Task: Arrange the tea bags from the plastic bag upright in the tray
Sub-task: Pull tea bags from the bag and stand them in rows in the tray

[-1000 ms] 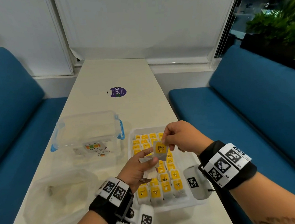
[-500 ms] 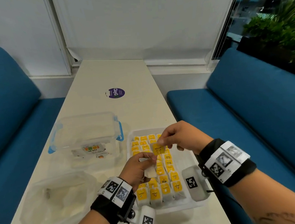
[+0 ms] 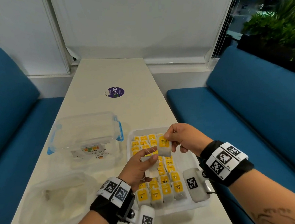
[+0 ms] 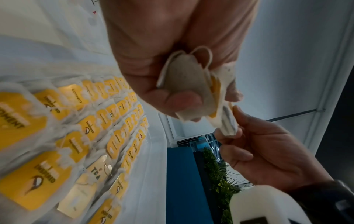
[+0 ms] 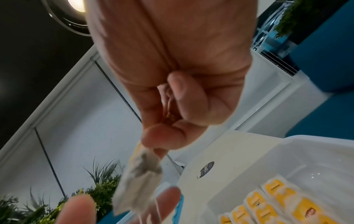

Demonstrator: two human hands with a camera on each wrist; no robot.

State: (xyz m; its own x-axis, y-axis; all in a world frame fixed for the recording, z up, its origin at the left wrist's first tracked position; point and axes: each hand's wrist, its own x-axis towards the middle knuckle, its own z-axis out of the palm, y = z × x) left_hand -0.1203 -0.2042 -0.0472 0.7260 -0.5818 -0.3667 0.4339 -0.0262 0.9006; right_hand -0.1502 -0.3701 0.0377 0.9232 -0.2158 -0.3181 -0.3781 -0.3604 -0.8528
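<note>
A white tray (image 3: 189, 163) on the table holds several rows of upright tea bags (image 3: 156, 196) with yellow tags (image 4: 36, 178). Above the tray's middle my right hand (image 3: 180, 137) pinches one tea bag (image 3: 163, 146) by its top; its yellow tag reads RELAX. In the right wrist view this bag (image 5: 138, 180) hangs below my thumb and finger. My left hand (image 3: 140, 167) grips a small bundle of tea bags (image 3: 152, 169), seen bunched in the palm in the left wrist view (image 4: 189, 89). A crumpled clear plastic bag (image 3: 51, 206) lies at the near left.
A clear lidded box with blue clips (image 3: 86, 134) stands left of the tray. A purple round sticker (image 3: 116, 92) marks the table (image 3: 115, 73) farther back. Blue benches (image 3: 249, 114) flank both sides. The tray's right strip (image 3: 185, 158) holds no bags.
My right hand has lifted its tea bag slightly and drawn it a little right, away from the bundle in my left hand. The left hand has stayed in place.
</note>
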